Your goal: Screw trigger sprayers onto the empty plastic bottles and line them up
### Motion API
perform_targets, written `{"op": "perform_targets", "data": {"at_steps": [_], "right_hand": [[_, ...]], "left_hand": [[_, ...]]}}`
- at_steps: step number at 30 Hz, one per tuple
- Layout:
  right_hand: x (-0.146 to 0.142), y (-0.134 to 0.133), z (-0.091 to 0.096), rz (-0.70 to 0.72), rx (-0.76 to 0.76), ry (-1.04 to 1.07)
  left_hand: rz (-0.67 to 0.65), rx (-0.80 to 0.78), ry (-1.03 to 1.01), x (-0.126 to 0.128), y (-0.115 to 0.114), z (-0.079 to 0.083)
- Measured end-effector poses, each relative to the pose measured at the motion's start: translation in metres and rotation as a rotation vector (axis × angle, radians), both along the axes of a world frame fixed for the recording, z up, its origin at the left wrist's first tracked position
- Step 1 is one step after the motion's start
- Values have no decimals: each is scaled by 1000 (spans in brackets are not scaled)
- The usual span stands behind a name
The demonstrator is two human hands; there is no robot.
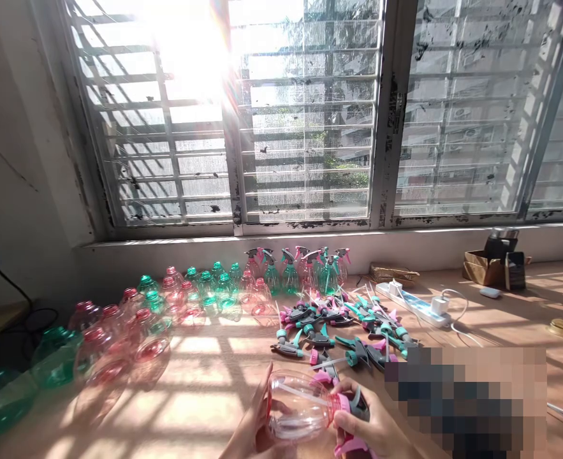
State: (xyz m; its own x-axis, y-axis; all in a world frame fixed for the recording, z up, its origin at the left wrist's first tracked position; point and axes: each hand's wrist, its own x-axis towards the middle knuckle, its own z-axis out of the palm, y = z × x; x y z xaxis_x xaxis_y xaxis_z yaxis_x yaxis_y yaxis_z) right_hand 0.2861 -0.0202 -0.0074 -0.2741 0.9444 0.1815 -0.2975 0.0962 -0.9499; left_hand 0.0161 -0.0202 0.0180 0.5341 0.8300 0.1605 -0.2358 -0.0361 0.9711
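Observation:
My left hand [253,421] cups the body of a clear plastic spray bottle [298,408] lying on its side, with a thin dip tube visible inside. My right hand [365,424] grips the pink and grey trigger sprayer head [352,408] at the bottle's neck, and the fingers hide part of the collar. Whether the head is fully screwed on is hidden. Just beyond my hands lies a heap of loose trigger sprayer heads [348,331] in grey, pink and teal, with their dip tubes sticking out.
Rows of clear bottles with pink or green caps [152,331] cover the wooden table [199,408] to the left, and capped sprayers stand at the back. A white power strip [410,303], cardboard box [494,268] and barred window lie beyond. A pixelated patch covers the right foreground.

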Motion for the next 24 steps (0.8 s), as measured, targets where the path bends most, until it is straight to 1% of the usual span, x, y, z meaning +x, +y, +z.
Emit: {"op": "perform_targets", "data": {"at_steps": [4,7,10,13,18,21,24], "right_hand": [[-2,-1,2,-35,3,-20],[-4,-1,3,-59,12,-15],[-4,-1,3,-53,16,3],[-2,-1,3,-36,14,11],[1,-1,1,-23,-2,10],[0,0,-1,4,25,6],[0,1,-1,5,29,-9]], "left_hand": [[70,-10,103,-3,1,3],[87,1,124,-4,3,4],[83,-11,107,-4,2,2],[79,19,64,-2,0,-1],[19,3,-46,2,-2,-1],[0,19,3,-2,2,0],[18,61,58,-7,6,-3]]}}
